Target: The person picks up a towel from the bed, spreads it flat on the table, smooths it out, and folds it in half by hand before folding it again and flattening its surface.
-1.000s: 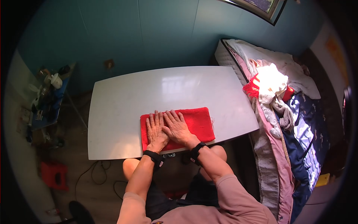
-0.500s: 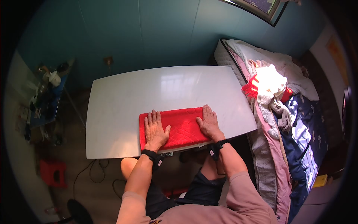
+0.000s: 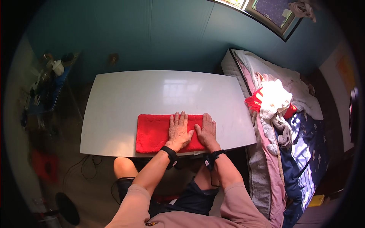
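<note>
A folded red towel (image 3: 154, 133) lies flat at the near edge of the white table (image 3: 121, 95). My left hand (image 3: 179, 131) presses palm down on the towel, right of its middle, with the fingers stretched out. Close beside it, my right hand (image 3: 207, 131) rests flat on the towel's right end, its fingertips pointing toward the far side. The two thumbs almost meet. Neither hand grasps anything. Part of the towel is hidden under both hands.
On the right stands a bed (image 3: 262, 178) heaped with clothes (image 3: 275, 95). A side table (image 3: 53, 98) with several items is at the left, and a red stool (image 3: 45, 165) sits on the floor. Cables (image 3: 85, 163) lie under the table's near left corner.
My left hand has slid right across the towel, from its left end to beside my right hand. The towel's surface looks smoother and its edges straighter. The camera view has shifted slightly.
</note>
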`<state>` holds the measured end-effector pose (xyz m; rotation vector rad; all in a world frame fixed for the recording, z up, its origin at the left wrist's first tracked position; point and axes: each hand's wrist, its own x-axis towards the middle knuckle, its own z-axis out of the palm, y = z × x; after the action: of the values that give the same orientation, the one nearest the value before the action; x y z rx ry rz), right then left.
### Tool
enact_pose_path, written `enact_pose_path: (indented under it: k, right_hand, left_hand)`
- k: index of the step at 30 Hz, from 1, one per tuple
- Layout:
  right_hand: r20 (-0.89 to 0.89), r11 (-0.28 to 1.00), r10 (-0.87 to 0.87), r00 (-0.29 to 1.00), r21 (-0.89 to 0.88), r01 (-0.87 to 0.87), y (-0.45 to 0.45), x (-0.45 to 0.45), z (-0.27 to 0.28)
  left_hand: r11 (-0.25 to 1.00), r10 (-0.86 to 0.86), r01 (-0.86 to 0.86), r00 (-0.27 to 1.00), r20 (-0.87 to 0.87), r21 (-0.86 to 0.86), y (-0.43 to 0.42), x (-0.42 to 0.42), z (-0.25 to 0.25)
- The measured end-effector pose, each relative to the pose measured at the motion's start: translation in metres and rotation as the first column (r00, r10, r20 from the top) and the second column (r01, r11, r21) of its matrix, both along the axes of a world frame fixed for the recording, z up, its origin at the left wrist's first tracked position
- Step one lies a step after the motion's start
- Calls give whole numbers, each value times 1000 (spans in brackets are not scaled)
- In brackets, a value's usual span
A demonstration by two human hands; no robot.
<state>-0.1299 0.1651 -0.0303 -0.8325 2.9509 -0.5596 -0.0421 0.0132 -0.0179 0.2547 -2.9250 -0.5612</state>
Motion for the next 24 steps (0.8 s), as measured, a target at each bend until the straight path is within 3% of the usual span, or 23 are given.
enact_pose_path:
  k: [1, 4, 14, 18, 20, 21, 24]
  right_hand:
    - [4, 1000, 17, 1000, 13, -17, 0, 0, 0]
    - [11, 1000, 14, 1000, 19, -14, 1, 0, -2]
    - [-6, 998, 53, 999, 15, -53, 1, -3, -1]
    - [37, 995, 60, 998, 72, -62, -6, -8, 7]
    - [-18, 981, 40, 999, 192, -35, -15, -2, 22]
    - [-145, 985, 126, 981, 139, -105, -23, -1, 16]
    - [-227, 933, 358, 906, 44, -357, -77, 40, 30]
  left_hand:
    - [1000, -2, 0, 996, -85, -26, -6, 4, -7]
    - [997, 35, -40, 996, -85, -59, -26, 21, -9]
    - [960, 272, -267, 961, 47, -89, -125, 93, -5]
    - [954, 290, -290, 957, -5, -72, -122, 94, -9]
    - [956, 281, -280, 960, -4, -86, -121, 93, -11]
    - [957, 281, -279, 960, 12, -78, -121, 92, -8]
    - [955, 292, -291, 956, 13, -67, -121, 90, -11]
